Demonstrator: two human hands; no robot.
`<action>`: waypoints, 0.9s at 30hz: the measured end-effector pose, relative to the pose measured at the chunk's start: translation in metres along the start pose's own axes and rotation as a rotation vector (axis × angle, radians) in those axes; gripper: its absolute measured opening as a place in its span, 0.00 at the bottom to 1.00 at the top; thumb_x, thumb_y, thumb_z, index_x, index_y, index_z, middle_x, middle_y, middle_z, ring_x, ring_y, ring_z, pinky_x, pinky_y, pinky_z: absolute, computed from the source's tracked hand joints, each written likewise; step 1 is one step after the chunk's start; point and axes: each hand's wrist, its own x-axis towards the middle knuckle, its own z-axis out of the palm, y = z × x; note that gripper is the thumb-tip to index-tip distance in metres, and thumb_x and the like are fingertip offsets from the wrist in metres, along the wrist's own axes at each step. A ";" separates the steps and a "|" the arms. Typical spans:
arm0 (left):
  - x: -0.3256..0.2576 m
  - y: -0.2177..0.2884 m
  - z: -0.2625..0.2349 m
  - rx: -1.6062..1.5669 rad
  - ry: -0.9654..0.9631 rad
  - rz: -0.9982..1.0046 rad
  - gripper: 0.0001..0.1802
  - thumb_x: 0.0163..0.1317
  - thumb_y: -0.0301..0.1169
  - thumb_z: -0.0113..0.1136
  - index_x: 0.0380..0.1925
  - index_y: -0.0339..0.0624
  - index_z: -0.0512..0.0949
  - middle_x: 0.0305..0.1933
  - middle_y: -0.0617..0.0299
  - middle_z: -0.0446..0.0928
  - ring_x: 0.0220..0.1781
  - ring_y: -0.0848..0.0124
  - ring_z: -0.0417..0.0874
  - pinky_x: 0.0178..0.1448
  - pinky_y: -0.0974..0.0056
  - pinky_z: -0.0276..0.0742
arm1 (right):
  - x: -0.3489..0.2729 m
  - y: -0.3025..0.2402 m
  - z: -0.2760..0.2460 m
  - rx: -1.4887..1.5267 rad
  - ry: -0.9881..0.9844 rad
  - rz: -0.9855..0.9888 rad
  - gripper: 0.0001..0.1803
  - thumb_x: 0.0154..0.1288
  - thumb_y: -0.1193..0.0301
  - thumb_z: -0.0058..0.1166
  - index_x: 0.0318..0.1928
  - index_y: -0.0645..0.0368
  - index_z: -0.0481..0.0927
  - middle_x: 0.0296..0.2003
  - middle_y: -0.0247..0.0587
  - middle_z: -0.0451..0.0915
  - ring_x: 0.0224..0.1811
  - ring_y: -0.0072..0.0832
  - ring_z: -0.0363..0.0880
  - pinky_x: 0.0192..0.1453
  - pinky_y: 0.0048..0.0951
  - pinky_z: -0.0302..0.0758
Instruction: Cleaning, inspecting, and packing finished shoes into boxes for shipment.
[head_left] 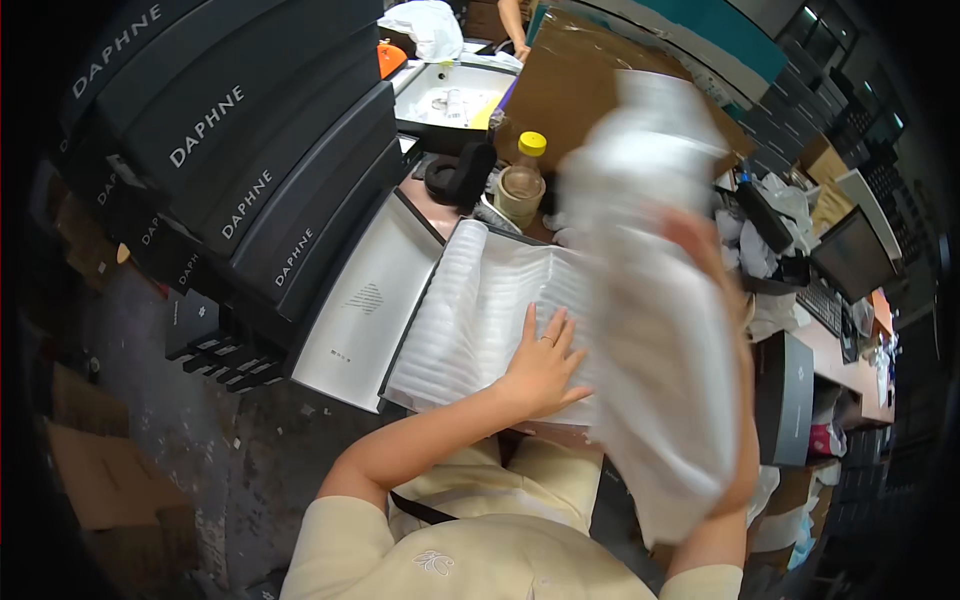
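Note:
My left hand lies flat with its fingers spread on a white foam sheet. The foam lines a dark open shoe box in front of me, and a roll of it runs along the box's left side. Left of the foam rests the box lid, its pale inside facing up. My right hand grips a long bundle in translucent white wrapping, raised over the right side of the box. Motion blurs both the bundle and the hand, and what the wrapping holds cannot be made out.
Dark shoe boxes form a tall stack at the left. Beyond the foam are a yellow-capped bottle, a black tape roll and a large brown carton. A co-worker's hand shows at the back. A monitor stands right.

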 end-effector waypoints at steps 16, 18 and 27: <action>-0.049 -0.102 -0.043 0.182 -0.096 -0.136 0.29 0.47 0.35 0.59 0.52 0.36 0.73 0.64 0.51 0.63 0.73 0.56 0.53 0.66 0.31 0.46 | 0.112 0.181 0.079 -1.169 0.639 0.176 0.22 0.52 0.62 0.57 0.37 0.70 0.71 0.34 0.60 0.80 0.36 0.50 0.82 0.44 0.44 0.78; -0.048 -0.109 -0.038 0.095 -0.075 -0.165 0.28 0.50 0.34 0.57 0.53 0.35 0.71 0.64 0.50 0.63 0.72 0.55 0.54 0.66 0.31 0.45 | 0.112 0.177 0.074 -1.279 0.551 0.251 0.25 0.54 0.58 0.57 0.39 0.71 0.72 0.36 0.59 0.79 0.41 0.47 0.81 0.48 0.43 0.76; -0.057 -0.087 -0.039 0.219 -0.172 -0.125 0.33 0.60 0.59 0.47 0.63 0.60 0.67 0.70 0.54 0.58 0.75 0.50 0.44 0.65 0.26 0.26 | -0.036 0.006 -0.008 -0.786 0.423 -0.424 0.14 0.63 0.71 0.51 0.46 0.65 0.79 0.41 0.45 0.81 0.45 0.31 0.79 0.52 0.28 0.71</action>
